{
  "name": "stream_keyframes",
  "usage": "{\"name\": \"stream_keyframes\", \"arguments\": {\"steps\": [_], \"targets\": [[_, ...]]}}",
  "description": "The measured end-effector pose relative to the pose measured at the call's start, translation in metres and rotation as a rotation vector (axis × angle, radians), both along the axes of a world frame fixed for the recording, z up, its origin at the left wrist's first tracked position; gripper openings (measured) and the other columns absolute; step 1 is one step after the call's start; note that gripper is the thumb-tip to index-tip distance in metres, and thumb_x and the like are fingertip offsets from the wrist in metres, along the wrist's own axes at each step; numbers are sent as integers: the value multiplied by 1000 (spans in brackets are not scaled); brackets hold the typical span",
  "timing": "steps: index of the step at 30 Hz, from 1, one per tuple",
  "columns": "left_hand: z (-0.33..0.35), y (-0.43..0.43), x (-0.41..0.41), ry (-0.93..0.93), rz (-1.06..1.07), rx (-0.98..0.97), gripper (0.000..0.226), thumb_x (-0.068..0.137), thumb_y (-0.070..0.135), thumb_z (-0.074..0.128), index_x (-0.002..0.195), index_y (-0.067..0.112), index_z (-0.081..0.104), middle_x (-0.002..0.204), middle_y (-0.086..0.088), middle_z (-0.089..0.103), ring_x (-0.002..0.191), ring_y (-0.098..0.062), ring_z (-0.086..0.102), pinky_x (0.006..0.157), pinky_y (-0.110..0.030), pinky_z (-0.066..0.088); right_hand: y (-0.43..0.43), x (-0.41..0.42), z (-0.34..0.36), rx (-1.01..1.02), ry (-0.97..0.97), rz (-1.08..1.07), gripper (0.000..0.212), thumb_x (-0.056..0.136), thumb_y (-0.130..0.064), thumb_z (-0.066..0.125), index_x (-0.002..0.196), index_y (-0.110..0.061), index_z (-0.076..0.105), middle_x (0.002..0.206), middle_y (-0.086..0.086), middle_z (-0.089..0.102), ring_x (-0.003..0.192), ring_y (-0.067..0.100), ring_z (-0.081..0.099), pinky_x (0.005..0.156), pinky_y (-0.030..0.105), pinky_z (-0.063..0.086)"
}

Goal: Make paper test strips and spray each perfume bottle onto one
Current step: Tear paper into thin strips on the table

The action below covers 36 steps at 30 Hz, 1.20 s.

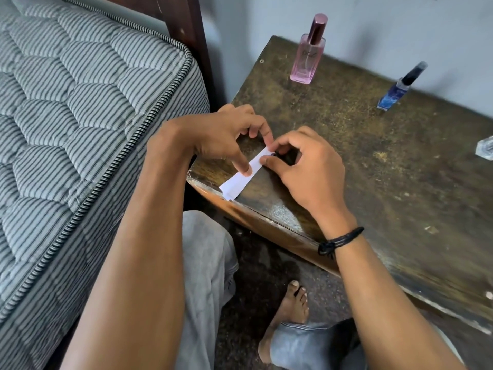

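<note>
A narrow folded white paper strip point(238, 180) lies at the near left corner of the worn wooden table point(373, 161). My left hand point(226, 137) presses its index fingertip down on the strip's middle and pinches its far end. My right hand point(304, 169) pinches the same far end with thumb and forefinger. A tall pink perfume bottle point(308, 53) stands upright at the back of the table. To its right a small blue perfume bottle point(400, 88) with a dark cap stands near the wall. A clear glass bottle point(486, 148) shows partly at the right edge.
A striped grey mattress point(80, 116) on a dark wooden bed frame point(192, 36) lies close along the table's left side. A pale wall runs behind the table. My knees and a bare foot point(288, 313) are below the table's front edge.
</note>
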<state>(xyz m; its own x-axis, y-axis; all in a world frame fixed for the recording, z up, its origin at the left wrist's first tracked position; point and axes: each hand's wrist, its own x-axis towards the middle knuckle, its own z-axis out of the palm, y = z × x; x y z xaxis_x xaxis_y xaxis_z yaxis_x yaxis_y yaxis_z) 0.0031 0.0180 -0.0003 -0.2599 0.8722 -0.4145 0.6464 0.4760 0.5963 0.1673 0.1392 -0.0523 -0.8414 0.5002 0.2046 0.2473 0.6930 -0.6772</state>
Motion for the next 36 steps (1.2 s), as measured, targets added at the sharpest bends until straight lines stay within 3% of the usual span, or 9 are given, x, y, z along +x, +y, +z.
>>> {"name": "stream_keyframes", "arguments": {"steps": [7, 11, 17, 21, 27, 31, 36], "targets": [[2, 3, 0, 19, -16, -22, 58, 68, 31, 90, 110, 53, 56, 107, 5, 45, 106, -15, 40, 93, -29, 37, 3, 0, 2, -127, 38, 17, 15, 82, -39, 84, 86, -30, 73, 86, -18, 60, 67, 5, 54, 61, 27, 43], [2, 3, -1, 19, -21, -26, 56, 69, 33, 89, 111, 51, 56, 106, 6, 44, 107, -14, 39, 91, -28, 36, 5, 0, 3, -224, 73, 20, 13, 82, -35, 85, 85, -26, 75, 88, -15, 68, 68, 8, 61, 66, 35, 52], [1, 2, 0, 33, -29, -19, 49, 72, 34, 87, 109, 49, 59, 106, 7, 44, 108, -16, 39, 93, -29, 35, 6, 1, 3, -282, 108, 10, 12, 81, -28, 86, 83, -22, 77, 86, -14, 66, 70, 8, 62, 68, 25, 49], [0, 1, 0, 25, -16, -2, 42, 73, 34, 87, 105, 47, 64, 102, 12, 42, 103, -12, 38, 84, -18, 31, 7, 2, 5, -286, 111, 24, 10, 82, -25, 86, 83, -21, 77, 83, -12, 67, 69, 6, 60, 67, 17, 44], [0, 1, -2, -96, 74, 69, 12, 85, 38, 77, 96, 33, 76, 100, 15, 49, 89, 3, 45, 78, -18, 34, 6, 1, 6, -276, 134, 24, 9, 83, -27, 85, 84, -24, 77, 83, -11, 70, 69, 10, 64, 68, 30, 53], [0, 1, -2, -81, 81, 51, 12, 87, 35, 76, 95, 26, 77, 101, 17, 52, 85, 13, 46, 73, -4, 33, 6, 0, 4, -279, 132, 35, 8, 84, -23, 84, 90, -22, 78, 86, -11, 71, 69, 11, 68, 70, 38, 57], [0, 2, 0, -79, 108, 42, 10, 87, 35, 76, 90, 25, 75, 104, 15, 54, 91, 4, 48, 78, -16, 34, 8, 2, 6, -274, 113, 63, 19, 84, -13, 83, 102, -17, 79, 92, -8, 72, 80, 3, 69, 80, 28, 58]]}}
